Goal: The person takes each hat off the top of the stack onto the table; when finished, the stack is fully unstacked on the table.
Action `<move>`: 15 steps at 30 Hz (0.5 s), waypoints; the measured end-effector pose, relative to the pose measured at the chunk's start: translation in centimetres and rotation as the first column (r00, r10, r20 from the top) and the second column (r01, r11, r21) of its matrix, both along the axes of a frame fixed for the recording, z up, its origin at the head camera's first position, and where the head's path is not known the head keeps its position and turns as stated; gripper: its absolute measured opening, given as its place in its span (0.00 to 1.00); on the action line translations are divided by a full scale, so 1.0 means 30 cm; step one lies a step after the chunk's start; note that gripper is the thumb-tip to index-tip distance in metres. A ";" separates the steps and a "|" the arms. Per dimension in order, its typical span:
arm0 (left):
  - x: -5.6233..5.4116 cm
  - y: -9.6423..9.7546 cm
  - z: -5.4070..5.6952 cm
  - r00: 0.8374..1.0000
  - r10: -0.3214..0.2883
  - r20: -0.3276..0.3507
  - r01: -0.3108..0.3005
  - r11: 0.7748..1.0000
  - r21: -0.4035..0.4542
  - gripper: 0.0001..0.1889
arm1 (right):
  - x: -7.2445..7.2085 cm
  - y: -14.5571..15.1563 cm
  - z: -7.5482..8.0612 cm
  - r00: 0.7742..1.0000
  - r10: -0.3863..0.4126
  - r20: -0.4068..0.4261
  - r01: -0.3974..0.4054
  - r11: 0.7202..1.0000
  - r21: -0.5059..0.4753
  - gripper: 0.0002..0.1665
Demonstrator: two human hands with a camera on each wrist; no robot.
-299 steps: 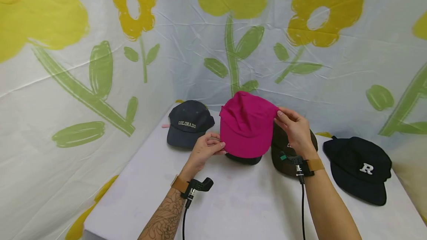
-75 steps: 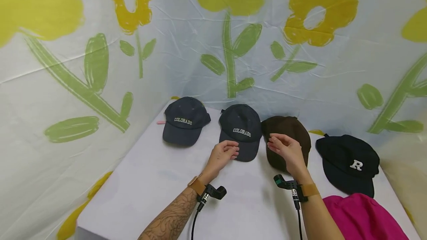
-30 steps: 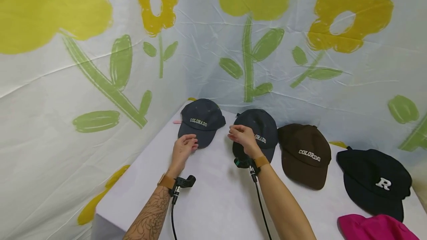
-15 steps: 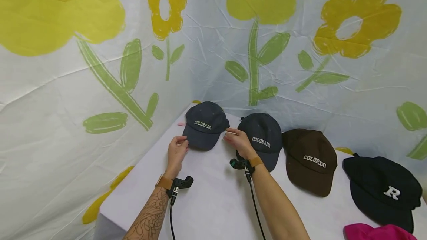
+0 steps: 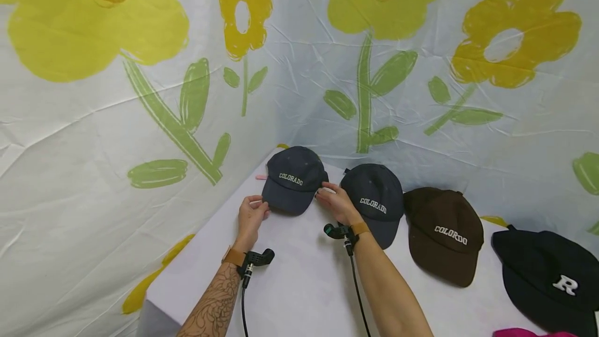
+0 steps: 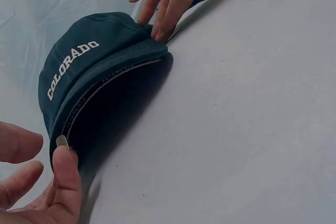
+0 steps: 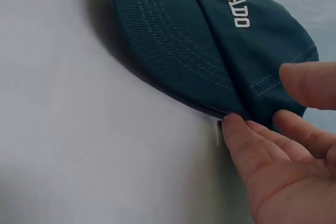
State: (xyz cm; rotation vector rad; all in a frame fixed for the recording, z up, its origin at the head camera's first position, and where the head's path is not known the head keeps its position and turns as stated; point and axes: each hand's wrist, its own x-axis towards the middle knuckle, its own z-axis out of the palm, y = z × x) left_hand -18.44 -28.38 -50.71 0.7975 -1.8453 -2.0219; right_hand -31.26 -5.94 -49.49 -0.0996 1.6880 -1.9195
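Note:
A dark navy baseball cap (image 5: 295, 178) with white "COLORADO" lettering sits at the far left of the white table, brim towards me. My left hand (image 5: 250, 217) is at the left edge of its brim. In the left wrist view a fingertip (image 6: 64, 156) touches the brim's underside, while two other digits stand apart from the cap. At the cap's right side is my right hand (image 5: 336, 203). Seen from the right wrist, its fingers (image 7: 241, 140) touch the low edge where brim meets crown, and its thumb (image 7: 310, 83) is raised off the crown.
Beside it stand a second navy "COLORADO" cap (image 5: 372, 202), a brown "COLORDO" cap (image 5: 444, 233) and a black cap with an R (image 5: 547, 274). A magenta cap (image 5: 533, 333) shows at the lower right. Flowered cloth (image 5: 299, 66) hangs behind the white table (image 5: 299, 295).
The magenta cap, held up ten seconds ago, later lies at the lower right. Both hands have since moved left, from the middle caps to the leftmost navy cap. The view has turned left.

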 end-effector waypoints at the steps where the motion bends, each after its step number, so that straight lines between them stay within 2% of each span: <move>1: 0.000 0.000 -0.001 1.000 -0.002 -0.001 0.002 1.000 0.006 0.19 | 0.000 -0.002 -0.001 1.000 0.002 0.014 -0.002 1.000 -0.014 0.36; 8: -0.010 0.006 -0.009 1.000 -0.007 -0.027 0.008 0.999 0.047 0.22 | -0.001 -0.008 -0.005 0.998 -0.014 0.056 0.017 0.999 -0.049 0.36; 15: -0.027 0.008 0.004 1.000 0.003 -0.027 -0.001 0.996 0.085 0.27 | -0.013 -0.007 0.008 0.997 -0.058 0.057 0.061 0.997 -0.049 0.36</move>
